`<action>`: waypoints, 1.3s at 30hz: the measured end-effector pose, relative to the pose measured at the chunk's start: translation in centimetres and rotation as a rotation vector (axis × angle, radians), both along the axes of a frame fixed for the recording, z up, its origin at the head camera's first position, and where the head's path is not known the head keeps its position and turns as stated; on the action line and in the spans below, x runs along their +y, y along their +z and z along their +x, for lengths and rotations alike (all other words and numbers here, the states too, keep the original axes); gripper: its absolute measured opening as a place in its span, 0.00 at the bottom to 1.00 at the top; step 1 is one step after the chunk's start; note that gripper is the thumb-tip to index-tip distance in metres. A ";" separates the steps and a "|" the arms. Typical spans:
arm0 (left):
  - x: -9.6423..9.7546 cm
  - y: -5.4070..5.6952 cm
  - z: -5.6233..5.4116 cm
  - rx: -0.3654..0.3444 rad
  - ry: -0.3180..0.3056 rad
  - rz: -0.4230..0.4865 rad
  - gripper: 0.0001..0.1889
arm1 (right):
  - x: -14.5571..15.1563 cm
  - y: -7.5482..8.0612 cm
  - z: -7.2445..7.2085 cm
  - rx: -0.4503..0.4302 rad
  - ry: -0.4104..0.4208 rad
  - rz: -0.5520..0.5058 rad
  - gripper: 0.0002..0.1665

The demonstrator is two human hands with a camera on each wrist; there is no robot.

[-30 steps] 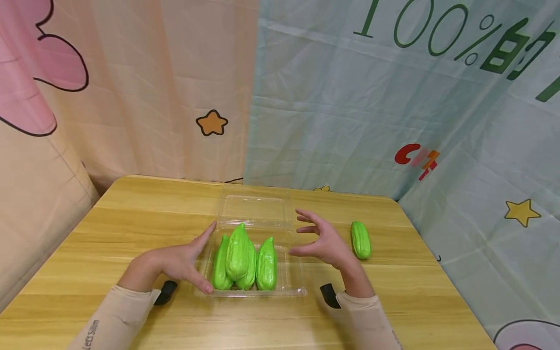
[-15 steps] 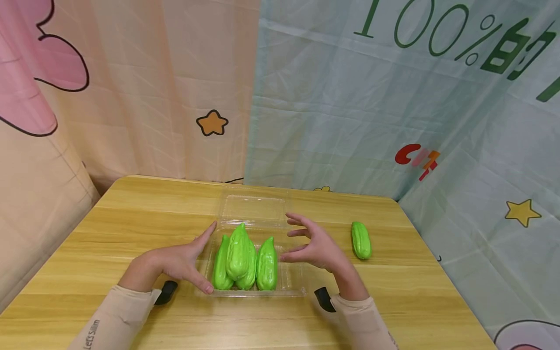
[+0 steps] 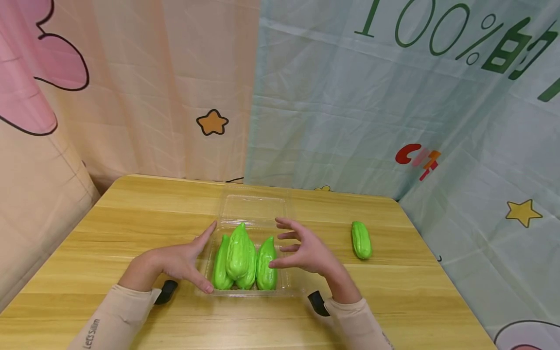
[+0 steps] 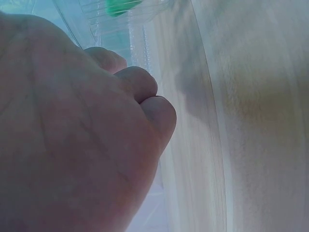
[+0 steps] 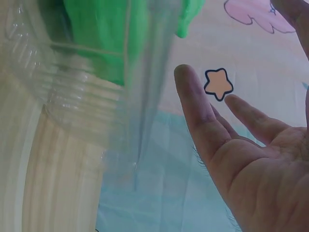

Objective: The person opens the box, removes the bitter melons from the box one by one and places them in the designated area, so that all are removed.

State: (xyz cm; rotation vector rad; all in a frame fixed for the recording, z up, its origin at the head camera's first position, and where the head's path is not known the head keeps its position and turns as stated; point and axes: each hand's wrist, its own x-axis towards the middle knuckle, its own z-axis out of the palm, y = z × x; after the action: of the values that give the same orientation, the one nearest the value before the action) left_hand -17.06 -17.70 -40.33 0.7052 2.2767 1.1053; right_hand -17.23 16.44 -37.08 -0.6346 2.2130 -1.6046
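Note:
A clear plastic clamshell box (image 3: 284,286) stands on the table with its lid (image 3: 253,206) folded back. In it lie several bright green model bitter melons (image 3: 237,255), one on top of the others. My left hand (image 3: 181,261) rests along the box's left side, thumb at the front corner and index finger stretched toward the back. Over the right part of the box hovers my right hand (image 3: 308,250), its fingers spread and holding nothing. Its thumb overlaps the rightmost melon (image 3: 265,272) in the head view, while the right wrist view shows the fingers apart from the box wall.
One more green melon (image 3: 361,240) lies on the wooden table (image 3: 402,291), to the right of the box. Printed curtains (image 3: 175,97) hang behind the table and at both sides. Black wrist straps (image 3: 318,304) show below the hands.
My right hand has moved left from beside the box to above its right part, near the rightmost melon. The left hand, the box and the melons have stayed put.

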 end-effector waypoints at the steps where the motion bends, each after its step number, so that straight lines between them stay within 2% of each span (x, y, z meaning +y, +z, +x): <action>1: 0.0 0.0 0.0 -0.002 0.000 0.001 0.80 | -0.1 -0.1 0.0 0.003 0.003 0.001 0.58; 26: 0.0 0.0 -0.1 0.019 -0.006 -0.005 0.80 | -3.2 -1.1 1.0 0.060 0.086 0.031 0.58; 39: -0.1 -0.2 -0.1 0.014 -0.006 0.002 0.80 | -4.2 -1.5 1.2 0.092 0.071 0.108 0.57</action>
State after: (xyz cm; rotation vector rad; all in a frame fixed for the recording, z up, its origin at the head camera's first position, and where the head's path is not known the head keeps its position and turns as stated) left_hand -17.13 -17.77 -40.56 0.7216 2.2841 1.1034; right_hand -16.03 12.23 -38.56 -0.7612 2.2974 -1.4374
